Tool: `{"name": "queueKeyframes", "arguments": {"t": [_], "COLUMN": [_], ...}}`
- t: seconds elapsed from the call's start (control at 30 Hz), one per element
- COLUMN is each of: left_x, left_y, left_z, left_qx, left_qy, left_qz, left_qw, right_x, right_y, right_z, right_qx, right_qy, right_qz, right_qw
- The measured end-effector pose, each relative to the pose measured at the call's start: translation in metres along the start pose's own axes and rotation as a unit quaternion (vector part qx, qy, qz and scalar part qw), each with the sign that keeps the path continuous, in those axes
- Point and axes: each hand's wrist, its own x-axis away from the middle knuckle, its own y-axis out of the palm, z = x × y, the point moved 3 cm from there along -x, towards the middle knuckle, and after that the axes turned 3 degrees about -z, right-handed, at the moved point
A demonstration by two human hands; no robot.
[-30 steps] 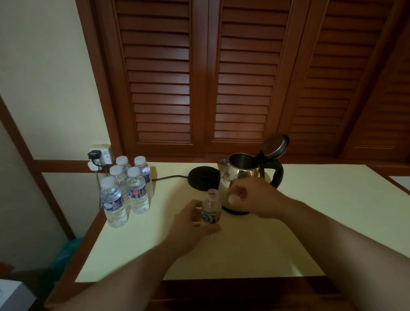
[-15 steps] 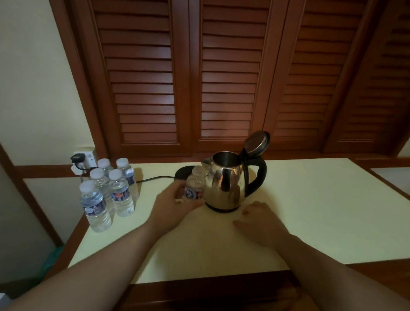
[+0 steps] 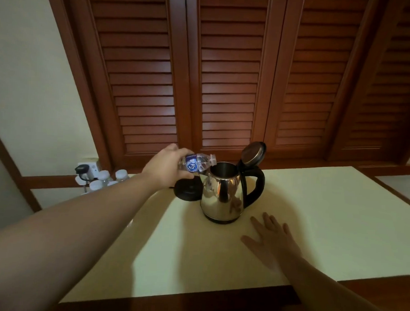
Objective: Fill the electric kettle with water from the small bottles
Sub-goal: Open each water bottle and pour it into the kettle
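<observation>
**Head view: tipping the bottle over the kettle**

My left hand (image 3: 162, 166) wraps the small water bottle (image 3: 195, 163), lying sideways, mouth at the open electric kettle's (image 3: 222, 191) rim. I should tilt gradually, mouth centred. Right hand (image 3: 272, 240) lies flat, fingers spread, on the bench (image 3: 325, 219).

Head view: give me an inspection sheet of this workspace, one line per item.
Surface: pale yellow table top with a wooden edge.
Job's things: steel kettle, lid flipped up, standing off its black base; uncapped small bottle tipped on its side, mouth at the kettle's rim; spare capped bottles at far left.
Clutter: nothing seen.
Hands: left hand grips the bottle; right hand rests flat on the table, near the kettle.
Cables: black plug in the wall socket; cord mostly hidden.
Surroundings: louvred wooden shutters, cream wall.
</observation>
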Motion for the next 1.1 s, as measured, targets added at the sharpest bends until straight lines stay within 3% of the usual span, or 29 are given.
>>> {"name": "queueKeyframes", "arguments": {"t": [0.33,1.1], "left_x": [-0.023,-0.035], "left_y": [-0.025,-0.048], "left_z": [0.010,0.025], "left_qx": [-0.112,-0.192], "left_qy": [0.004,0.052], "left_qz": [-0.014,-0.039], "left_qw": [0.994,0.979], "right_x": [0.000,-0.001], "right_y": [0.001,0.001], "right_z": [0.000,0.002], "right_qx": [-0.001,-0.007], "right_qy": [-0.001,0.003], "right_qz": [-0.001,0.019], "right_qw": [1.000,1.000]}}
